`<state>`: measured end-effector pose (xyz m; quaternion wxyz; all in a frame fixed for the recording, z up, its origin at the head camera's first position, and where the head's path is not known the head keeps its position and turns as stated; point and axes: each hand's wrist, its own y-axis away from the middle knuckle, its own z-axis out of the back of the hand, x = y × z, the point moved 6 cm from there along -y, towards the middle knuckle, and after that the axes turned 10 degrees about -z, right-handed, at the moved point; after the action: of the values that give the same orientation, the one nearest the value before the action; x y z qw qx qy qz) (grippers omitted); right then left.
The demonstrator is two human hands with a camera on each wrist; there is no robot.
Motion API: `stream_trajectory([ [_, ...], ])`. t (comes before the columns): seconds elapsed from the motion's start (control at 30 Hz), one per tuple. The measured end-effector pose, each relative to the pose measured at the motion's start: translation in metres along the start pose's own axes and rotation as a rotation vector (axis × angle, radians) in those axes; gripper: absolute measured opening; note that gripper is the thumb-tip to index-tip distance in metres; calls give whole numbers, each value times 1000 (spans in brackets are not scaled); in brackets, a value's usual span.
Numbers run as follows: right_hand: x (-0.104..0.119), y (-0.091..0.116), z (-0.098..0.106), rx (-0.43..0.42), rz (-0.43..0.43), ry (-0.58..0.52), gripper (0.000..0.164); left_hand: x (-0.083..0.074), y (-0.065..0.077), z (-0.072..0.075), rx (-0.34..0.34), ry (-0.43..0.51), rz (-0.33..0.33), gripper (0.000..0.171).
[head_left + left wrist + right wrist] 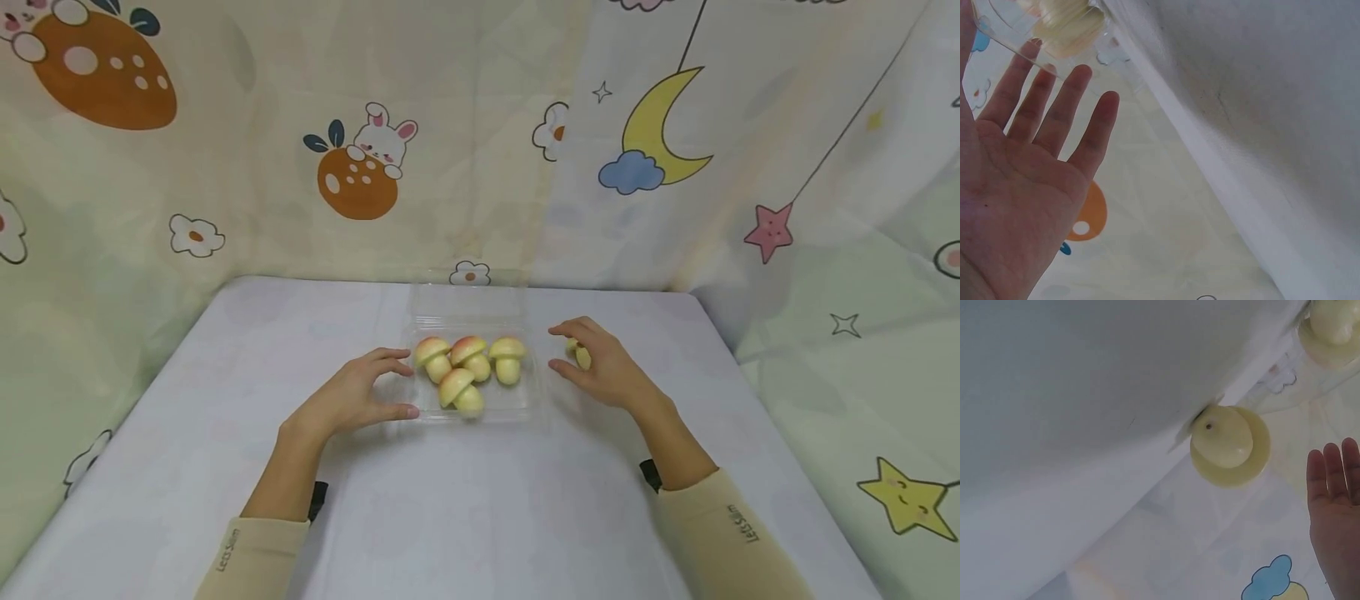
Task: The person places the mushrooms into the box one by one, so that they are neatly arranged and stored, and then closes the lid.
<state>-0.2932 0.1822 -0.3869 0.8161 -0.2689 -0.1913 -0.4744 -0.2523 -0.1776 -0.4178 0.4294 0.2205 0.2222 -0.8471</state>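
A clear plastic clamshell box point(517, 407) lies on the table with its lid point(468, 307) raised at the back. Several toy mushrooms, pale yellow with some reddish caps, lie inside it, one mushroom point(507, 360) upright at the right. At the box's left side is my left hand point(360, 396), fingers extended and thumb at the front corner; whether they touch it I cannot tell. Right of the box, another mushroom point(1229, 445) rests on the table, partly hidden in the head view by my right hand point(603, 367). That hand holds nothing; its thumb and fingers are spread apart.
A white cloth covers the table point(480, 517). Behind it hangs a printed curtain point(480, 167) with fruit, rabbit, moon and star pictures, which continues down both sides. The table's far edge runs just behind the box lid.
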Motion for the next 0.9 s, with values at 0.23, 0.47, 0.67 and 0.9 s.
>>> stream_trajectory([
  [0.23,-18,2,11,-33,-29,-11,44,0,-1,-1,-2,-2,-3,67],
  [0.47,-31,3,18,-71,-43,15,45,0,-1,1,2,-2,7,68],
  [0.67,-42,2,17,-45,-85,-1,44,2,1,2,4,-6,25,69],
  [0.9,-53,4,17,-16,-140,-11,42,2,0,0,3,-3,6,67],
])
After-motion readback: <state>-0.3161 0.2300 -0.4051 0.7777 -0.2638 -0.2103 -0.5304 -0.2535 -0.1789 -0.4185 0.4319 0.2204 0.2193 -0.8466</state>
